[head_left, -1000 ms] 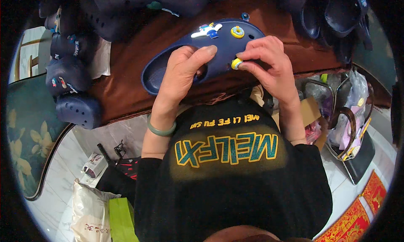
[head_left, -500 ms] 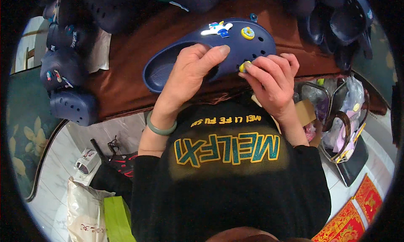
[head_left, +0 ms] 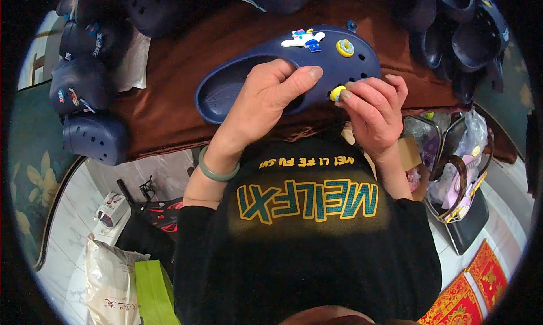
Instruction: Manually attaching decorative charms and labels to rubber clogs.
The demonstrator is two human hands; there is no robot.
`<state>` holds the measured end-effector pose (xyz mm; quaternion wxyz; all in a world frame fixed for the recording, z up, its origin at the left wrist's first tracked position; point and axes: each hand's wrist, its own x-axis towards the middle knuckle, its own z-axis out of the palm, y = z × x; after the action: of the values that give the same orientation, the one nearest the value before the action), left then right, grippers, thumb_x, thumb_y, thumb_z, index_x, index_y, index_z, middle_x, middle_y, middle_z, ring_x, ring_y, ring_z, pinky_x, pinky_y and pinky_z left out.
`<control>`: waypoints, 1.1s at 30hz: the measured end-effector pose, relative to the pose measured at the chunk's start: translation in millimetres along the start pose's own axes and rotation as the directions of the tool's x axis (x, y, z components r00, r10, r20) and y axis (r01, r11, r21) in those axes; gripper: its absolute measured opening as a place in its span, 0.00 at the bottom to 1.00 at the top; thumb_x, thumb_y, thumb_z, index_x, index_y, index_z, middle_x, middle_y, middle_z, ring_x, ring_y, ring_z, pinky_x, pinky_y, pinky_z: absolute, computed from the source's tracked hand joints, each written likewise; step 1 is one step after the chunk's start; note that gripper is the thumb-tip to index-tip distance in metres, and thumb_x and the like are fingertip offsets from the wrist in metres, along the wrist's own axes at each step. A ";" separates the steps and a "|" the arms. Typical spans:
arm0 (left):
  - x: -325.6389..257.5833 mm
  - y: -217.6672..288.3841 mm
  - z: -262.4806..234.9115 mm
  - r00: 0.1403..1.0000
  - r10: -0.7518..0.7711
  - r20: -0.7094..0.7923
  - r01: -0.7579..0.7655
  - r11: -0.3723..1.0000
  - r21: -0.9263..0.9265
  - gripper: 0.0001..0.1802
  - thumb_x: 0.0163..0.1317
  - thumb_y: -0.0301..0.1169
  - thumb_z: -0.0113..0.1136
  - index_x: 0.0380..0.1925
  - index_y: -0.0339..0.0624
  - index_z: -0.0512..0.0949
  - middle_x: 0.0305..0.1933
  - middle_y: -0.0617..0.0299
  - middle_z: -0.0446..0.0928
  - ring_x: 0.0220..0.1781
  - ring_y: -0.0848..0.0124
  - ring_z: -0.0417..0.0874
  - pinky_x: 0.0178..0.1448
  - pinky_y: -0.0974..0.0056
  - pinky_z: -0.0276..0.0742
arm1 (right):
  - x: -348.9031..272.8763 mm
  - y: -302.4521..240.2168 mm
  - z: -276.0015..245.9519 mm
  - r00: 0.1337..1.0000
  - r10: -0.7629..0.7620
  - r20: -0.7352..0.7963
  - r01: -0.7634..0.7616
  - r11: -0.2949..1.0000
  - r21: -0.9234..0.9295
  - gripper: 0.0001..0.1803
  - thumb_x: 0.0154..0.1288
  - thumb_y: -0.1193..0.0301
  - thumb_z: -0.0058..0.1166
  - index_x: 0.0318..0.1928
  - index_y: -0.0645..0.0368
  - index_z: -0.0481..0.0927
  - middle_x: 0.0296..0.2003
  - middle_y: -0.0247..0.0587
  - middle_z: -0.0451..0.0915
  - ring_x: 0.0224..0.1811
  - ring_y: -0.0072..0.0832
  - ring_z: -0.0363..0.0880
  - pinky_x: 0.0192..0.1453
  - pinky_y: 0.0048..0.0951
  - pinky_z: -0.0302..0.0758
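A dark blue clog [head_left: 226,90] lies across the brown cloth, its toe to the right. My left hand [head_left: 263,98] grips it at the opening, thumb on top of the upper and fingers hidden inside. On the upper sit a white figure charm with blue and yellow parts [head_left: 304,40] and a ring-shaped yellow and blue charm [head_left: 345,48]. A small blue charm [head_left: 352,26] shows at the far edge of the toe. My right hand [head_left: 376,107] pinches a yellow shoe charm [head_left: 337,93] against the near side of the upper, beside the holes.
More dark blue clogs [head_left: 95,139] line the left of the brown cloth [head_left: 169,70], with others [head_left: 475,33] at the right and far edge. A white sheet [head_left: 136,65] lies at the left. Below right stands a basket [head_left: 455,197] of plastic-wrapped things.
The clog and both hands have shifted slightly right in the picture. The yellow charm at my right fingertips shows more of its face.
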<state>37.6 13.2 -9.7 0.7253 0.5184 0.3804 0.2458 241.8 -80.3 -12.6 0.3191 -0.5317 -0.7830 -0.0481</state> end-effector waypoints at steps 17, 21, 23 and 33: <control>0.4 -2.7 -3.2 1.000 -0.012 0.002 0.012 0.999 0.040 0.23 0.64 0.43 0.60 0.21 0.31 0.77 0.19 0.70 0.67 0.25 0.82 0.64 0.27 0.70 0.59 | 15.4 15.9 -13.6 0.986 -0.113 0.120 0.116 0.993 -0.013 0.12 0.49 0.69 0.63 0.38 0.46 0.84 0.43 0.23 0.83 0.48 0.29 0.76 0.62 0.48 0.61; 0.7 -3.3 -0.5 0.999 -0.006 -0.035 0.006 1.000 -0.017 0.24 0.64 0.42 0.59 0.19 0.32 0.75 0.19 0.71 0.66 0.24 0.82 0.63 0.26 0.70 0.58 | 24.9 16.3 -17.9 0.972 -0.136 0.190 0.141 0.990 -0.013 0.12 0.49 0.69 0.62 0.38 0.46 0.85 0.44 0.23 0.84 0.50 0.27 0.77 0.64 0.49 0.60; 1.4 -3.8 -0.6 0.999 -0.003 -0.036 0.002 1.000 -0.015 0.24 0.64 0.42 0.59 0.18 0.32 0.74 0.19 0.71 0.65 0.24 0.82 0.63 0.26 0.70 0.58 | 25.8 13.7 -16.9 0.976 -0.120 0.182 0.121 0.993 0.008 0.11 0.50 0.70 0.61 0.37 0.46 0.85 0.43 0.24 0.84 0.48 0.25 0.79 0.65 0.47 0.60; 2.5 -1.1 6.0 0.995 0.007 -0.104 -0.014 0.998 -0.066 0.21 0.65 0.40 0.58 0.19 0.35 0.73 0.19 0.73 0.65 0.24 0.84 0.62 0.27 0.71 0.58 | 8.8 0.1 11.4 0.993 0.105 -0.046 -0.102 0.992 0.074 0.13 0.46 0.74 0.68 0.35 0.49 0.84 0.39 0.28 0.86 0.40 0.23 0.81 0.64 0.43 0.62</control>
<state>43.9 11.4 -10.5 0.7200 0.4826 0.4065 0.2890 234.7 -68.5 -16.8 0.3592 -0.5586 -0.7474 -0.0165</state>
